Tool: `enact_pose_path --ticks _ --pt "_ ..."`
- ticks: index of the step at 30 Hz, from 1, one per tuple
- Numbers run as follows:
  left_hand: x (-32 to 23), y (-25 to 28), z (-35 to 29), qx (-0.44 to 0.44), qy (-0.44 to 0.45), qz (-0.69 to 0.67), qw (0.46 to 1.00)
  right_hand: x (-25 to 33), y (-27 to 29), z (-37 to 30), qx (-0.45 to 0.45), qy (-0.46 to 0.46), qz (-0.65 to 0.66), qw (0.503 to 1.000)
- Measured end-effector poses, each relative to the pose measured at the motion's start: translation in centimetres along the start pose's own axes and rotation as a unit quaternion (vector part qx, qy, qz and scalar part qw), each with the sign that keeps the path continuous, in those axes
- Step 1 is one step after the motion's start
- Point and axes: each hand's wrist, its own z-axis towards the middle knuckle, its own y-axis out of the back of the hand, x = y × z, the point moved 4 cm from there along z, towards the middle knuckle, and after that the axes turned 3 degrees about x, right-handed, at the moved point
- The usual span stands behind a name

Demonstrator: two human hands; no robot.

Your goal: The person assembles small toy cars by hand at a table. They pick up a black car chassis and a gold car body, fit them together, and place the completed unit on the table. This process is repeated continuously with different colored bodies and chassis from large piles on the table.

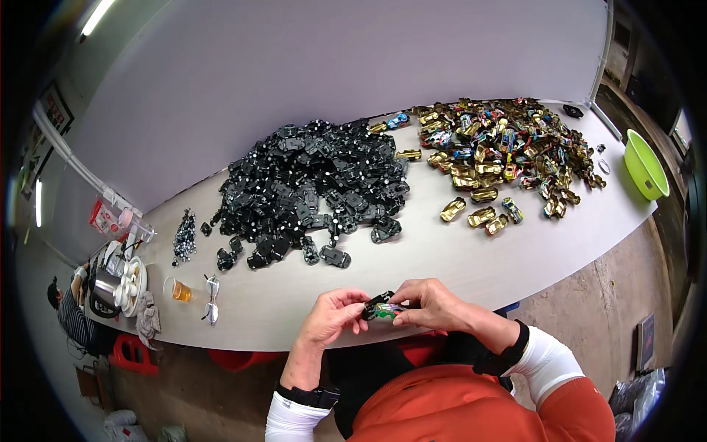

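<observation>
Holding steady over the near table edge: both hands meet at a small toy car (383, 308), green and multicoloured body w/ a black plastic chassis piece on top. Left hand (331, 315) pinches the car's left end, thumb and fingers clenched on it. Right hand (434, 303) grasps the right end, fingers curled over the top. So the car sits between the two hands, just above the front rim of the pale grey long table (442, 258), close to the person's orange-clad chest. White sleeves, dark wrist cuffs on both forearms.

Further back, centre of table: big heap of black plastic toy-car chassis parts (309, 184) w/ small white dots on them, a few strays spilled toward the near side. Right of it, well apart from the hands: heap of shiny gold and multicoloured toy-car bodies (508, 144), several gold ones loose at its front edge. Far right end, a lime-green plastic bowl (645, 166) at the table's rim.

Left side: small pile of dark metal bits (184, 236), a clear glass of amber liquid (180, 292), a pair of spectacles (212, 298) just beside it, a round white tray w/ cups (132, 283) near the table's left end. Another person in a striped top (70, 313) sits beyond that end.
</observation>
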Motion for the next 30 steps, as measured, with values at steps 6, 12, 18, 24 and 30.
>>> enact_pose_path --ticks 6,12,18,24,30 --pt "3.5 -1.5 0.5 -0.051 -0.133 -0.221 0.965 1.2 -0.6 -0.2 -0.147 0.080 -0.079 0.983" --pt "3.4 -2.9 -0.1 -0.060 -0.250 -0.271 0.928 -0.2 -1.8 -0.2 -0.037 -0.058 0.330 0.942" --pt "1.6 -2.8 -0.5 -0.058 -0.295 -0.257 0.918 0.4 -0.8 -0.9 -0.045 -0.053 0.364 0.929" --pt "1.6 -3.3 -0.7 -0.069 -0.292 -0.212 0.930 0.9 0.3 -1.7 -0.096 0.015 0.312 0.945" --pt "1.3 -3.7 -1.0 -0.077 -0.297 -0.160 0.938 0.9 0.3 -1.8 -0.123 0.017 0.276 0.953"
